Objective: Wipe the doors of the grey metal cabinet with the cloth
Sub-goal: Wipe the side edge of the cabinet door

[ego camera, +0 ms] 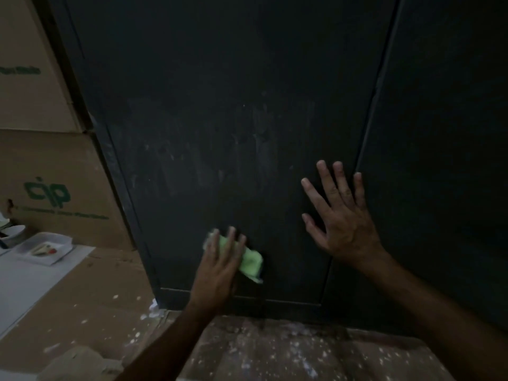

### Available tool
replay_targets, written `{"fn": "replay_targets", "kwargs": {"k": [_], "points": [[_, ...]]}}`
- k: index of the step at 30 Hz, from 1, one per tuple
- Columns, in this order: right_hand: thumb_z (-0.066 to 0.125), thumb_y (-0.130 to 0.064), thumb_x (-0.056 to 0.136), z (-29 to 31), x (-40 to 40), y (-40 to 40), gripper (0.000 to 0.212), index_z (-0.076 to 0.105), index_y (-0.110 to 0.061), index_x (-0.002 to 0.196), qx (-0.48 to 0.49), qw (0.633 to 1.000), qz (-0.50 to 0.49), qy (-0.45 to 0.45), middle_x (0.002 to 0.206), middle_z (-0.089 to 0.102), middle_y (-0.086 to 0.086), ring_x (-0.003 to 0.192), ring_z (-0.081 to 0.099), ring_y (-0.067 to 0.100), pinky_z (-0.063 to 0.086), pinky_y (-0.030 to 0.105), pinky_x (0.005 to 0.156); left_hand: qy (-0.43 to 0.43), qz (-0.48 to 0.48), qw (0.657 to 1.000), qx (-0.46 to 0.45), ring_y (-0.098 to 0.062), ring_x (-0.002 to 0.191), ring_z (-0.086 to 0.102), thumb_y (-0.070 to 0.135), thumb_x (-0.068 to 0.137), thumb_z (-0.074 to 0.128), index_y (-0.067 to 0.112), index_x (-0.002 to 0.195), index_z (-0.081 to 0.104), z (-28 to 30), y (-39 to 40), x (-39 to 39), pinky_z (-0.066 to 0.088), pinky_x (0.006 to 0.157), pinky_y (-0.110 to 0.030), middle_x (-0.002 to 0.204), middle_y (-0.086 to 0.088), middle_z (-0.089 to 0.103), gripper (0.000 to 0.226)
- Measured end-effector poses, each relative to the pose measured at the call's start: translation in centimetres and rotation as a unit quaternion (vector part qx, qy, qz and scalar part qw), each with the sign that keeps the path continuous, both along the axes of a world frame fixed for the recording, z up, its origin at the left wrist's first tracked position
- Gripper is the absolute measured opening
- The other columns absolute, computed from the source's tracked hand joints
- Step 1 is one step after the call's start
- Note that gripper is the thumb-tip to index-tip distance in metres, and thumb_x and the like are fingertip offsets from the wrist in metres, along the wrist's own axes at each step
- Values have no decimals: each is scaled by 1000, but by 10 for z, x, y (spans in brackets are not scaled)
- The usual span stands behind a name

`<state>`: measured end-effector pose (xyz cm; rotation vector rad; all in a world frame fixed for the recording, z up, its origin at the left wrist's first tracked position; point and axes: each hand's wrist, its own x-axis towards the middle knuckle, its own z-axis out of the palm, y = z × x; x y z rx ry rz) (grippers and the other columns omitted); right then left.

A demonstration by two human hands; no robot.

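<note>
Both arms reach forward. The left hand (220, 266) has straight fingers; the right hand (342, 218) is flat, fingers spread.

Storeroom; stacked ctns (59, 188), metal cabinet (220, 78)

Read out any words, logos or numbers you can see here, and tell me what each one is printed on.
"cip": green logo on the lower cardboard box, left of the cabinet.
Green line under that logo: too blurred to read.
Green print on the upper cardboard box: too blurred to read.
Cabinet door and cloth: no writing visible.
</note>
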<state>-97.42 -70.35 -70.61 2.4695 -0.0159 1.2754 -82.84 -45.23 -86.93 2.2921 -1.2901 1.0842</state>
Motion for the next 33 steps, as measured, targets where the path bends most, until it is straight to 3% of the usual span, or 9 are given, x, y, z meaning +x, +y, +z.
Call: {"fn": "replay_targets", "kwargs": {"k": [3, 5, 9, 11, 17, 22, 25, 29, 33], "points": [[59, -21, 97, 1, -5, -6, 61, 40, -16, 155, -7, 1000, 21, -2, 168, 18, 14, 156, 11, 35, 10, 59, 125, 88, 44, 976, -195, -48, 157, -17, 7, 85, 55, 7, 166, 7, 51, -30, -12, 3, 128, -63, 173, -22, -13, 94], [57, -5, 93, 1, -3, -8, 64, 40, -11, 154, 4, 999, 42, -19, 167, 22, 13, 156, 14, 32, 8, 56, 126, 88, 16, 966, -241, -49, 156, -19, 1, 85, 57, 7, 166, 4, 86, -73, -26, -7, 129, -57, 172, -21, -14, 97], [49, 3, 91, 3, -1, -10, 64, 38, -5, 153, 7, 998, 54, -32, 164, 28, 13, 154, 23, 33, 9, 54, 126, -82, -93, 992, -12, -43, 160, -12, 23, 93, 73, 11, 167, 3, 54, -90, -36, -7, 130, -52, 175, -11, -13, 103], [50, 6, 89, 3, -4, -12, 66, 40, -6, 153, -5, 998, 48, -33, 164, 29, 12, 154, 24, 32, 11, 53, 126, -99, -75, 992, 28, -39, 161, -9, 23, 90, 69, 12, 168, 6, 29, -60, -23, -4, 131, -48, 176, -9, -9, 101], [46, 18, 84, 5, -6, -17, 69, 43, -2, 150, 16, 996, 89, -20, 162, 33, 14, 153, 25, 33, 15, 53, 126, 24, -40, 967, -249, -44, 157, -17, 6, 83, 54, -6, 162, 15, 153, -71, -13, -8, 130, -53, 170, -22, -9, 89], [48, 11, 87, 9, -6, -15, 60, 45, -1, 145, 27, 994, 106, -13, 161, 33, 16, 152, 26, 35, 17, 55, 125, -97, -199, 968, -118, -30, 162, 1, 22, 105, 51, 17, 140, 47, 168, -84, -3, 8, 130, -59, 164, -14, 27, 36], [47, 11, 89, 6, -5, -16, 58, 50, -1, 145, 28, 995, 97, -28, 161, 34, 14, 152, 27, 32, 16, 52, 126, -172, -185, 966, -47, -30, 159, 21, 19, 103, 57, 20, 138, 58, 142, -41, 20, 17, 129, -58, 153, -15, 39, 35], [46, 11, 89, 6, -7, -15, 58, 50, -3, 146, 24, 995, 95, -33, 161, 36, 13, 152, 29, 32, 20, 53, 125, -222, -66, 955, -183, -34, 125, 40, 23, 96, 65, 29, 133, 71, 193, -25, 21, 30, 106, -52, 135, -7, 45, 38], [44, 8, 89, 8, -7, -17, 60, 46, -4, 148, 25, 995, 97, -17, 161, 35, 14, 153, 27, 32, 17, 52, 126, -170, -82, 953, -237, -33, 122, 36, 19, 97, 59, 30, 137, 64, 246, -72, 3, 34, 100, -48, 137, -6, 42, 42]]}}
